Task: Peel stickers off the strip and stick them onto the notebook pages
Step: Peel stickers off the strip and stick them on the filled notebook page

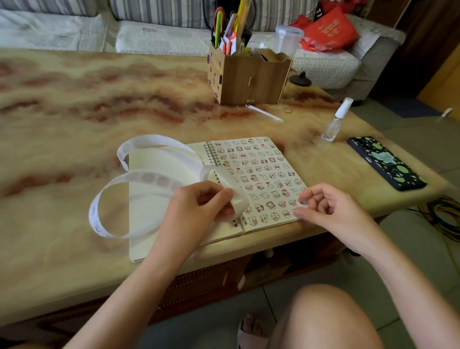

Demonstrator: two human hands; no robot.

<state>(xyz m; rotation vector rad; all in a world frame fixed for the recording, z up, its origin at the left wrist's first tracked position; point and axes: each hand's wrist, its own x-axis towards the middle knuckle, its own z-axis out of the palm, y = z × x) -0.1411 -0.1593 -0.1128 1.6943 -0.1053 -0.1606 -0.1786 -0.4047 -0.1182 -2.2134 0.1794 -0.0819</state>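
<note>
The left hand (198, 208) hides part of the strip (155, 177) and of the spiral binding (212, 155) of the notebook (149, 162). Whether the right hand (328, 209) pinches anything is too small to tell.

Gold print on the red bag (330, 32), marks on the strip (93, 217) — none legible.

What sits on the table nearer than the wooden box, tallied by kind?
notebook: 1
sticker strip: 1
spray bottle: 1
phone: 1
clear stick: 1
rubber bands: 2
Total: 7
</note>
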